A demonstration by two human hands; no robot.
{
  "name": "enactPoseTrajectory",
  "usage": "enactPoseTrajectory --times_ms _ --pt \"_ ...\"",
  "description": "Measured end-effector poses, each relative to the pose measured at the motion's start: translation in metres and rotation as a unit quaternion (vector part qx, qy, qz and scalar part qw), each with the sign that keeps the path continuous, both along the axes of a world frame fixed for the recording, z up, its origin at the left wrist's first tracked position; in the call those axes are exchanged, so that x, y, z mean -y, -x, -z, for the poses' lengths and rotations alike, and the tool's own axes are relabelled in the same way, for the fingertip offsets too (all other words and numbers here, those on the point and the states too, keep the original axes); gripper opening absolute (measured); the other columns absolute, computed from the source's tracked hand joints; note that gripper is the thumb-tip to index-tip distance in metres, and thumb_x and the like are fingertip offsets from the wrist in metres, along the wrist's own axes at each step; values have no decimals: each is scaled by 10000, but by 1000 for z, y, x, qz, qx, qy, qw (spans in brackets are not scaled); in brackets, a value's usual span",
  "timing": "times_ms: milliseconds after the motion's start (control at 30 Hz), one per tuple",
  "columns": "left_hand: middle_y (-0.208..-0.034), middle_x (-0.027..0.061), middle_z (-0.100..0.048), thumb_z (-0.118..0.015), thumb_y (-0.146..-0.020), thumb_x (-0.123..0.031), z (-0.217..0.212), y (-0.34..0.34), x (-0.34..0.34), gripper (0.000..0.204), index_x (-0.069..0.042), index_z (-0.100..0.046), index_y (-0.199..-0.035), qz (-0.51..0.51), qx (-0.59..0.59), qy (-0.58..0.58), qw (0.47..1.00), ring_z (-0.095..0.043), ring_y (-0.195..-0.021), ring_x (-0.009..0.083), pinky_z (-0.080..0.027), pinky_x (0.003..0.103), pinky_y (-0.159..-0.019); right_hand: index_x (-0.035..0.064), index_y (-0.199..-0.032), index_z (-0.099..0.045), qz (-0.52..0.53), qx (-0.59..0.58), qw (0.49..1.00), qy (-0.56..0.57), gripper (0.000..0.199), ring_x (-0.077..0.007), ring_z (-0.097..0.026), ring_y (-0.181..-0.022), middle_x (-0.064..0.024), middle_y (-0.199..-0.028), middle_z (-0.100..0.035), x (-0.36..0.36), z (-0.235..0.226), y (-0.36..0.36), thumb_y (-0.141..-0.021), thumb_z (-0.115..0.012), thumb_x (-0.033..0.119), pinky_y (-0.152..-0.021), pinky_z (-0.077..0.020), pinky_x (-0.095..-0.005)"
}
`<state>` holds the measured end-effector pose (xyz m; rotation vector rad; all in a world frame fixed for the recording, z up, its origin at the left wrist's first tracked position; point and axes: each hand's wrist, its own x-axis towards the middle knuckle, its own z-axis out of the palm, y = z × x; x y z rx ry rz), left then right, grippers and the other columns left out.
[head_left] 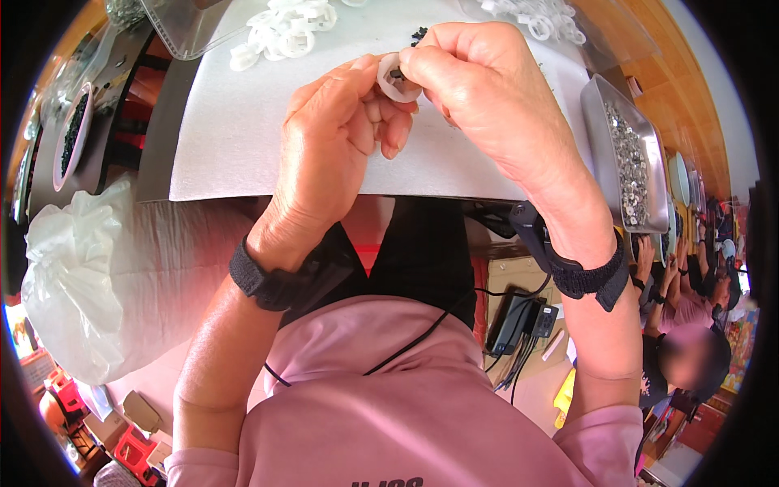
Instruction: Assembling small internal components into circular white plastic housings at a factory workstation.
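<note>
Floor (150, 380): pale | Furniture: red stools (138, 446) lower left, wooden tabletop (677, 89) right | Light: bright

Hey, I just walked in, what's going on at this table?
A person holds a white ring in the left hand, above a white sheet. The right hand is at the ring, where a small black piece shows in the opening; exactly what those fingers pinch is hidden. More white rings lie at the far side, and a metal tray of small parts sits to the right.
</note>
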<state>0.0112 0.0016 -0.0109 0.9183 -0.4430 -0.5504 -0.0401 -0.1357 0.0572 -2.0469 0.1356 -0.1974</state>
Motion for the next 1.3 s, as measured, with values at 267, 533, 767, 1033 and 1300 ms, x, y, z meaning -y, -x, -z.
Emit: enactPoseTrajectory --times_ms 267,533,767,1033,1300 --pt "-716 93 -575 -405 -996 -287 -6 6 6 390 37 -612 -931 -17 21 -5 1000 -474 -634 140 -382 262 -633 44 -643 -527 -17 35 999 12 270 -33 -390 -558 41 -601 -478 3 4 0 -880 -570 166 -490 -291 -230" --pt "-720 75 -568 -425 -1005 -313 -1 4 4 382 20 -599 -936 -25 52 -32 998 -469 -637 114 -372 238 -618 -92 -736 -576 -30 -71 990 -115 301 -156 -573 -564 -119 -643 -595 -13 -22 -2 -951 -479 93 -524 -461 -278" --pt "-713 72 -568 -431 -1010 -276 2 3 4 346 10 -600 -911 -31 31 -4 999 -469 -628 109 -373 235 -596 -58 -759 -559 -73 23 984 -159 243 -133 -551 -532 -92 -641 -575 -7 0 4 -950 -501 81 -479 -446 -263" --pt "-708 75 -566 -425 -1011 -269 1 3 5 350 8 -602 -891 -37 21 -18 999 -459 -613 107 -365 236 -580 -36 -709 -555 22 106 994 32 287 -288 -605 -542 -184 -594 -589 -9 26 -2 -895 -555 182 -563 -490 -367" --pt "-676 70 -554 -422 -1008 -267 -1 4 6 355 7 -601 -872 -64 13 -42 997 -442 -593 98 -355 236 -562 27 -712 -523 15 129 988 85 294 -37 -457 -554 22 -614 -523 -8 35 -8 -959 -562 182 -490 -366 -228"
